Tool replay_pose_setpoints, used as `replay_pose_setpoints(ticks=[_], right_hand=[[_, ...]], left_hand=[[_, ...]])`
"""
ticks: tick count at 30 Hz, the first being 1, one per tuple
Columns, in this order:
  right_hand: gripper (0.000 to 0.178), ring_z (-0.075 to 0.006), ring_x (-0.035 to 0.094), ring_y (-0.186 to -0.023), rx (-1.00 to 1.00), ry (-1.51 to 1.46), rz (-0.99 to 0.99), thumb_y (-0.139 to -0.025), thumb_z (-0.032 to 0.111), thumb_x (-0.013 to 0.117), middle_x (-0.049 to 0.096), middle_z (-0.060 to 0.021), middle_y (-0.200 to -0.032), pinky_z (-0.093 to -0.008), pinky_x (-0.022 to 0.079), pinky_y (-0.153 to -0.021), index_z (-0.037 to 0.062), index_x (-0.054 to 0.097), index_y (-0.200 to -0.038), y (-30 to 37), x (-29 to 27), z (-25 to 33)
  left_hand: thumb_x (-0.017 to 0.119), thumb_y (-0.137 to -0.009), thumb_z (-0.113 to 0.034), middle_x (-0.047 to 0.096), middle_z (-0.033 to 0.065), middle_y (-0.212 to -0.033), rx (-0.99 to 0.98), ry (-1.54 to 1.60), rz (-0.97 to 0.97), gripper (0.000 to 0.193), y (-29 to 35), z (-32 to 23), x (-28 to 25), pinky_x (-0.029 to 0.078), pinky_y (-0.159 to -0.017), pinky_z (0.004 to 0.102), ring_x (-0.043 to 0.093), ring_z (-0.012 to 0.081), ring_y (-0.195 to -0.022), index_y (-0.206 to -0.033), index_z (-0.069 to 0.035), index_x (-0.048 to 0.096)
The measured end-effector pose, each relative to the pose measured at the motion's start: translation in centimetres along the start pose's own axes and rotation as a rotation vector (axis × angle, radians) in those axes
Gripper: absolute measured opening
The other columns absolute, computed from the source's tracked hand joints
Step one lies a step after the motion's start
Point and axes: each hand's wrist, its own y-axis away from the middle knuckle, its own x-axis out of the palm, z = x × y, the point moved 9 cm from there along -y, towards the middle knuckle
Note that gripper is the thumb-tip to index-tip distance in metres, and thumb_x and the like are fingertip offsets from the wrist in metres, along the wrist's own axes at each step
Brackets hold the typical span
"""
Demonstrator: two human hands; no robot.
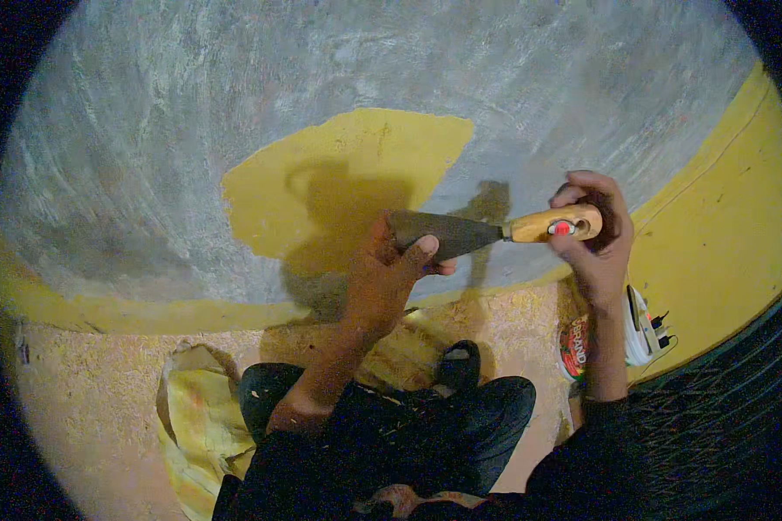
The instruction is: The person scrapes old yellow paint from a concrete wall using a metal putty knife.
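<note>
A putty knife [469,236] with a broad dark blade and a wooden handle is held level in front of the wall, between my two hands. My left hand [393,265] pinches the blade's wide end, its thumb lying on the flat face. At the other end, my right hand [604,239] grips the end of the wooden handle, fingers curled around it. A red and white round mark shows on the handle. Behind the knife, a yellow patch [347,165] stands out on the grey, scuffed wall [235,87], partly under the shadow of my hands and the tool.
A yellow band [139,314] runs along the wall's foot, and more yellow wall [721,217] lies to the right. Crumbs litter the floor [87,391]. A yellowish sack [195,417] lies by my left knee; a printed bucket [573,347] stands at right, near a dark mesh surface [712,425].
</note>
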Motion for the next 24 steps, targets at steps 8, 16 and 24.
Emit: replay_pose_setpoints(ticks=[8,16,24], right_hand=[[0.033,-0.0103,0.043,-0.063,-0.067,-1.363,-0.011,-0.091,0.036,0.038,0.044,-0.0009,-0.064,-0.0253,0.036,-0.063,0.0071,0.046,-0.078,-1.4,4.7,-1.9],[0.037,-0.0073,0.025,-0.035,-0.319,-1.015,-0.352,-0.091,0.035,0.037,0.025,0.0050,-0.044,-0.0207,0.022,-0.033,0.0155,0.034,-0.059,-4.6,-3.9,2.7],[0.035,-0.0069,0.025,-0.032,-0.371,-0.779,-0.602,-0.086,0.028,0.046,0.026,0.0032,-0.042,-0.0212,0.020,-0.030,0.0145,0.031,-0.057,-6.9,-4.6,2.6]], left_hand=[[0.058,-0.079,-0.005,0.056,0.0121,-0.095,0.162,-0.064,-0.085,0.026,-0.3,0.4,-0.8,0.050,-0.076,0.0322,0.058,0.0199,-0.084,-0.101,0.000,0.044],[0.059,-0.079,-0.011,0.051,0.0078,-0.102,0.277,-0.665,0.172,0.028,-1.7,1.7,-1.4,0.046,-0.074,0.0287,0.053,0.0157,-0.084,-0.103,-0.005,0.046],[0.059,-0.079,-0.014,0.053,0.0054,-0.096,0.176,-0.809,0.262,0.027,-1.6,1.9,-0.6,0.045,-0.074,0.0288,0.054,0.0145,-0.080,-0.102,-0.007,0.047]])
